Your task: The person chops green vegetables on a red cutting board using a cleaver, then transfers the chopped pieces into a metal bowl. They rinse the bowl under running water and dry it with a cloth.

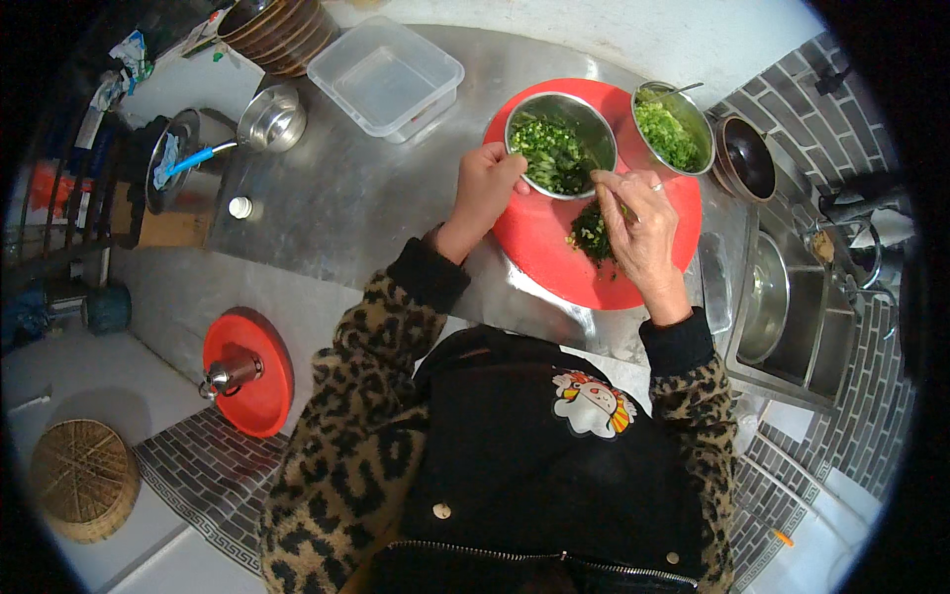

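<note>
A steel bowl [612, 134] of chopped green onions [550, 148] rests on a round red cutting board [534, 233]. My left hand [492, 180] grips the bowl's near left rim, thumb on top. At the near right rim is my right hand [638, 220], its fingers pinched together; whatever they hold is mostly hidden by the hand. Below the bowl, a small heap of darker chopped greens [592, 236] lies on the board, partly behind the right hand. A second steel bowl [709, 148], with paler chopped greens [669, 131] and a spoon handle [687, 87], stands at the board's far right.
On the steel counter [327, 218] are a clear plastic container [381, 79], a saucepan [271, 119] with a blue handle and a small white cap [239, 207]. Dark bowls [747, 158] and a sink [826, 317] are on the right. A red round stool [267, 396] stands lower left.
</note>
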A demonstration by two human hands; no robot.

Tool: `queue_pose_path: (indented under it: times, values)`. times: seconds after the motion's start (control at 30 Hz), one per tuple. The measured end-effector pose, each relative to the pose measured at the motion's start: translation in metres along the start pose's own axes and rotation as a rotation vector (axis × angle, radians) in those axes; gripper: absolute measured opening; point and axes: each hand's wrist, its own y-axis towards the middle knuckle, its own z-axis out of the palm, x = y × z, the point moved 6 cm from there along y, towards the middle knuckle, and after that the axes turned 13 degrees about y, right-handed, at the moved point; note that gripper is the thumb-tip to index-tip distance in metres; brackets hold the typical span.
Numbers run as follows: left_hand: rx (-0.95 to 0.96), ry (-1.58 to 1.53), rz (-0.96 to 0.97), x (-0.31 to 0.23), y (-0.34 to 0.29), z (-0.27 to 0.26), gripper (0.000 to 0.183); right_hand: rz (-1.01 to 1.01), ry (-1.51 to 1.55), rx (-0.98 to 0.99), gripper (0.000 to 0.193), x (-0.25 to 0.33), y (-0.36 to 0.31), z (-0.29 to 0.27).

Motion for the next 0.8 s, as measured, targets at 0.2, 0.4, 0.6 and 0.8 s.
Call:
queue_pose_path:
  times: [0.2, 0.4, 0.6, 0.8]
  values:
    - [0.025, -0.133, -0.124, 0.017, 0.016, 0.004, 0.009, -0.033, 0.104, -0.088, 0.016, -0.006, -0.015, -0.001]
    - [0.041, -0.086, -0.151, 0.038, 0.02, 0.006, 0.008, 0.125, 0.183, -0.276, 0.018, -0.028, -0.042, -0.013]
    - [0.043, -0.053, -0.157, 0.055, 0.019, 0.008, 0.01, 0.617, 0.68, -0.573, 0.019, -0.064, -0.085, -0.021]
    - [-0.004, -0.017, -0.088, 0.052, 0.006, 0.004, 0.029, 0.737, 0.811, -0.895, 0.022, -0.113, -0.11, -0.083]
